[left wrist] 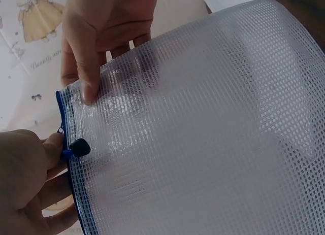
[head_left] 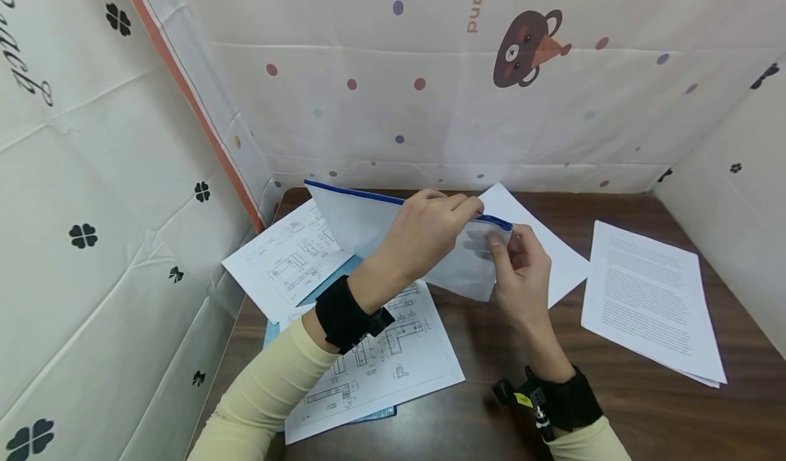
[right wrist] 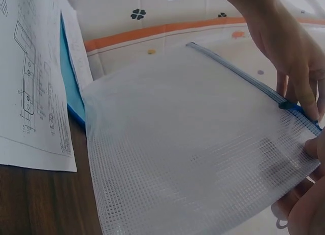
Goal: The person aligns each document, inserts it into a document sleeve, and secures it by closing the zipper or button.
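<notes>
You hold the pouch point(head_left: 393, 239) up off the table point(head_left: 491, 406), tilted, with its blue zip edge point(head_left: 368, 196) on top, so both hands can work at the one corner. Your left hand point(head_left: 424, 232) comes over the top edge, and its fingertips pinch the dark slider point(left wrist: 78, 147) near the pouch's right end. Your right hand point(head_left: 522, 270) braces that same corner: its thumb presses the mesh on the near face and its fingers lie behind, showing through the weave, so the corner stays taut against the left hand's hold. The pouch thus lies between your hands, its far end free and pointing toward the left wall. Under it on the table are drawing sheets point(head_left: 381, 359) over a blue folder point(head_left: 334, 277), with a text sheet point(head_left: 651, 297) well apart at your right.
</notes>
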Available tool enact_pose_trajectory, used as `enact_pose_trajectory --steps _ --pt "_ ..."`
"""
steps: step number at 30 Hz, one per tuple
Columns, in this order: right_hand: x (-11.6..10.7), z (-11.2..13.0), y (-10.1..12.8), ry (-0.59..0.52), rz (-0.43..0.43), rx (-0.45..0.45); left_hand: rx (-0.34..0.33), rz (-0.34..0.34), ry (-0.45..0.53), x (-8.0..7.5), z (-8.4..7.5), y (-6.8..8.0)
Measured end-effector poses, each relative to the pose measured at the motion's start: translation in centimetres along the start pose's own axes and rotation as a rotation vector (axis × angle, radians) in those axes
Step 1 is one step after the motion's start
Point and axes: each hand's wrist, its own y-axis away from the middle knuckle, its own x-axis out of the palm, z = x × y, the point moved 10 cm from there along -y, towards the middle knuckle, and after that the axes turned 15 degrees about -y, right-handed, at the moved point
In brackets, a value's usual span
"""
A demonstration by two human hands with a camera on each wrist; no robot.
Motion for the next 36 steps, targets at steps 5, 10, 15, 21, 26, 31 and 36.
enact_pose_trajectory --steps 5,10,15,21,26,31,36 --pt "-0.3 -0.2 0.1 -0.009 -0.002 0.003 -0.045 0.002 0.119 0.1 0.5 0.1" --pt "-0.5 -0.5 0.3 -0.012 0.001 0.015 -0.046 0.029 0.164 0.2 0.6 0.0" --pt "-0.7 -0.4 0.4 -0.005 0.001 0.017 -0.017 0.015 0.13 -0.1 0.6 0.0" --pt "-0.8 -0.1 0.3 -0.009 -0.001 0.012 -0.013 -0.015 0.094 -0.3 1.1 0.2" --pt "-1.0 -0.4 0.3 -0.023 -0.007 0.036 -0.016 -0.004 0.101 0.0 1.4 0.4" --pt "-1.1 -0.7 0.4 -0.028 -0.013 0.052 -0.008 0.001 0.118 0.0 1.5 0.5" --pt "-1.2 -0.7 0.4 -0.033 -0.017 0.047 -0.004 0.003 0.12 0.1 1.5 0.5"
